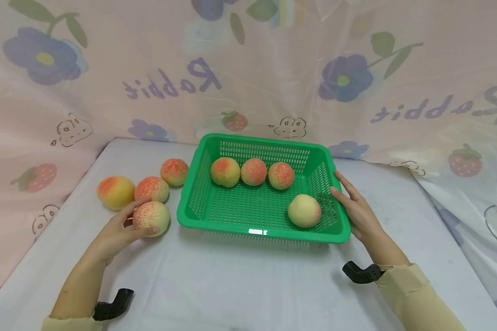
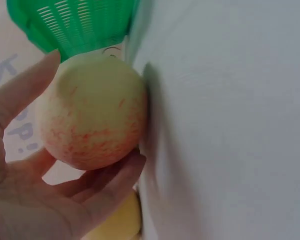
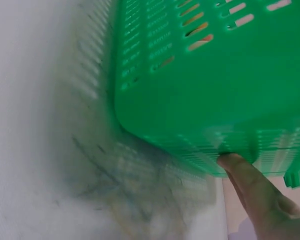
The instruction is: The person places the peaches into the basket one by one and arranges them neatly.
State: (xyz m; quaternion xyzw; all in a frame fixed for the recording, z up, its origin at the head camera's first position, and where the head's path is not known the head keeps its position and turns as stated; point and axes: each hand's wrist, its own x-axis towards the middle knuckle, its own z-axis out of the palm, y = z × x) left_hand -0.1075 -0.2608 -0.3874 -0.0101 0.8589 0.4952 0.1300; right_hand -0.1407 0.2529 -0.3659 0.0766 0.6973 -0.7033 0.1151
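My left hand (image 1: 118,232) is around a pale peach with red speckles (image 1: 151,219), thumb on the near side and fingers on the far side. In the left wrist view this peach (image 2: 95,112) sits between thumb and fingertips, low against the white tabletop. At the basket's right end, my right hand (image 1: 362,214) holds the rim of a green plastic basket (image 1: 232,228), thumb over the edge. The right wrist view has a finger (image 3: 245,175) against the basket's outer wall. Inside are three reddish peaches in a row at the back, one a blushed peach (image 1: 225,172), and a pale peach (image 1: 304,211) front right.
Left of the basket, near the held peach, lie a yellow-orange peach (image 1: 116,192), a speckled red peach (image 1: 152,189) and a smaller red peach (image 1: 174,172). A printed cloth (image 1: 248,69) hangs behind the white table (image 1: 240,285). Both wrists wear black devices.
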